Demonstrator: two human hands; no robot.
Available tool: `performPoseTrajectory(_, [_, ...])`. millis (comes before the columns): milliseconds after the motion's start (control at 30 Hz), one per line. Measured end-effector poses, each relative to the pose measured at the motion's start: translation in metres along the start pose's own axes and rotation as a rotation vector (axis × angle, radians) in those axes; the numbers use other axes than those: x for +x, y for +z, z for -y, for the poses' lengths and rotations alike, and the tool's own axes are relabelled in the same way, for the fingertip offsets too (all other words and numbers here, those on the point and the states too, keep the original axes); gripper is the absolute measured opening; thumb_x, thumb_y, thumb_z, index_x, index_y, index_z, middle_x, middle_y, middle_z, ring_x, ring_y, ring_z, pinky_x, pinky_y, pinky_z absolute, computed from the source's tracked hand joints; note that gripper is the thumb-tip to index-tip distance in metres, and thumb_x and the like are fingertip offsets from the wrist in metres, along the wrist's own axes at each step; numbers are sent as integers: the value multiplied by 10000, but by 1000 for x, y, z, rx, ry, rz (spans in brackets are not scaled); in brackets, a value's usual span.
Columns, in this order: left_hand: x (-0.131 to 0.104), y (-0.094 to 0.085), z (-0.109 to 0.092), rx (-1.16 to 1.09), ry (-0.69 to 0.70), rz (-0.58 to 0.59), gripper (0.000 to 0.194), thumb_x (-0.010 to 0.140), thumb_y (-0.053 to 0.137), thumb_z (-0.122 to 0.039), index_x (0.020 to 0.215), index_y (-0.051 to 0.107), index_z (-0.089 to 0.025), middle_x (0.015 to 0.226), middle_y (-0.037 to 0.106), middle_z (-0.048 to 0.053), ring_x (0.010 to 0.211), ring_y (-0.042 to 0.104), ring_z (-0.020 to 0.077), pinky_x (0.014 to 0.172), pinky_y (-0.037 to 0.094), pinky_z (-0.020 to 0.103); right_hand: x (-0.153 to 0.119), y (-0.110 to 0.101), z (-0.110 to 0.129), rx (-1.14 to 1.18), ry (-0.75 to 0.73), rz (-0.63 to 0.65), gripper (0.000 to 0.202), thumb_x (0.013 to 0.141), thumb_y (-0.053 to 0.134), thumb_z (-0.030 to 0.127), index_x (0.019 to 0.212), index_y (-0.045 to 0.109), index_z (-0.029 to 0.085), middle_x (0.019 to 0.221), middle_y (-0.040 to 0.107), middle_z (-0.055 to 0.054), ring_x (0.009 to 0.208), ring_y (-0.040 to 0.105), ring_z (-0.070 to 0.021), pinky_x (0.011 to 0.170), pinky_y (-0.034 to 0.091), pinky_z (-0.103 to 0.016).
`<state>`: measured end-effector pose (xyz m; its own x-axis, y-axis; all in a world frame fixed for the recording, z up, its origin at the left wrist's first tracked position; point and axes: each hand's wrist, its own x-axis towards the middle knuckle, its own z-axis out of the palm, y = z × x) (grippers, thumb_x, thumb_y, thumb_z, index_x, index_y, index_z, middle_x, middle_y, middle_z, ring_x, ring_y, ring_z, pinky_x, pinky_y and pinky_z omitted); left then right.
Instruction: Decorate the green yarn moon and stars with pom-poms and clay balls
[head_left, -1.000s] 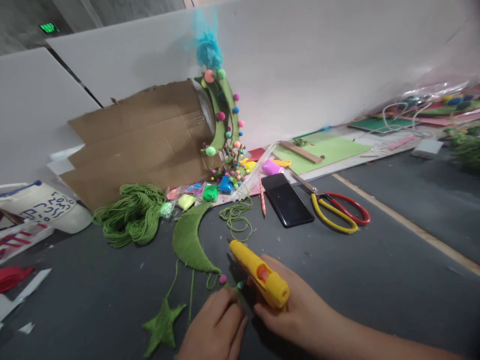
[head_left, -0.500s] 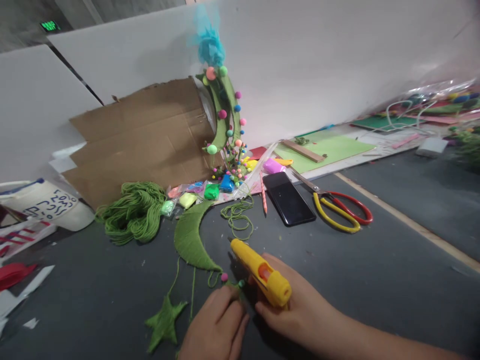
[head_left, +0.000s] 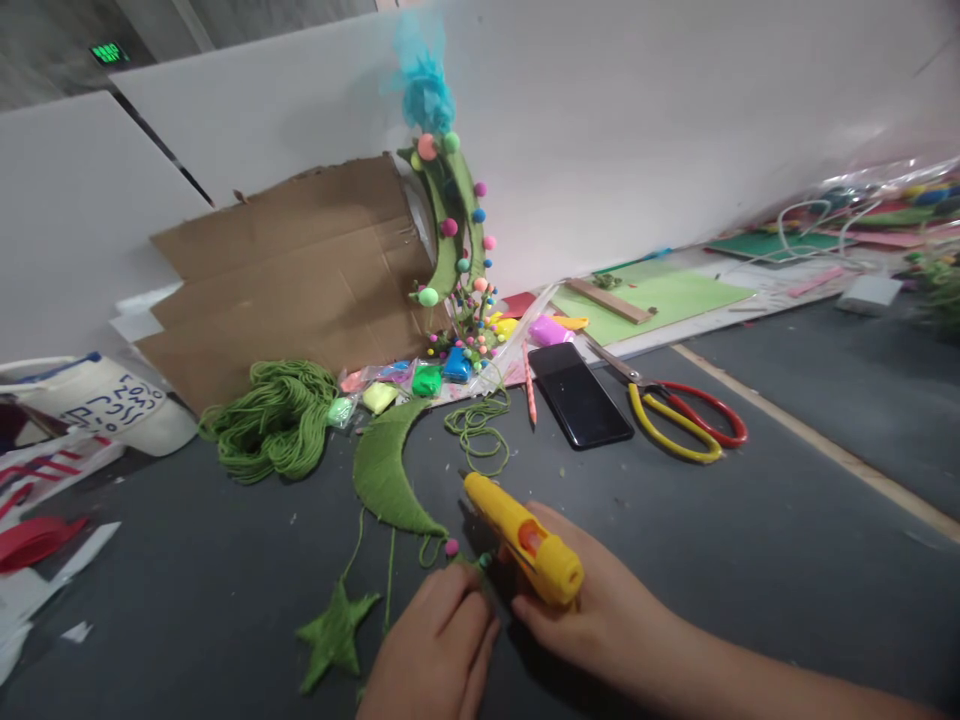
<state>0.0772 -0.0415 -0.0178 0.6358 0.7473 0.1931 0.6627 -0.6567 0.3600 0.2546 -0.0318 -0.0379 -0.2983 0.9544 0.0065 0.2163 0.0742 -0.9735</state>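
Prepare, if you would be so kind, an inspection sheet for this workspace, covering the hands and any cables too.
Surface: dark grey tabletop with small white scraps.
Job's things: green yarn-wrapped crescent and green yarn-wrapped star on the tabletop; yellow plastic glue gun.
Clutter: green yarn hank, black rectangular phone, metal scissors with red and yellow handles.
Hands: right hand grips the glue gun; left hand has its fingers over a mostly hidden green piece.
Cables: white looped cable, far right.
Surroundings: brown cardboard sheet before white partition.
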Motion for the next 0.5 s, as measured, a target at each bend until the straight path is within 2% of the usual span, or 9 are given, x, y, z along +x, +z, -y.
performPoseTrajectory(200, [1, 1, 2, -7, -5, 1, 170, 813, 485, -87, 911, 594, -173, 889, 656, 58, 819, 646, 166, 820, 553, 319, 0, 0, 0, -16, -16, 3, 210, 633, 491, 64, 762, 413, 211, 856, 535, -3, 749, 519, -151, 673, 431, -278])
performPoseTrajectory(500, [-1, 0, 3, 1, -4, -4, 208, 794, 504, -67, 950, 582, -180, 915, 655, 50, 848, 645, 168, 818, 554, 308, 1, -1, -1, -6, 1, 10, 207, 642, 496, 61, 764, 417, 210, 852, 538, 0, 746, 524, -144, 663, 431, -259])
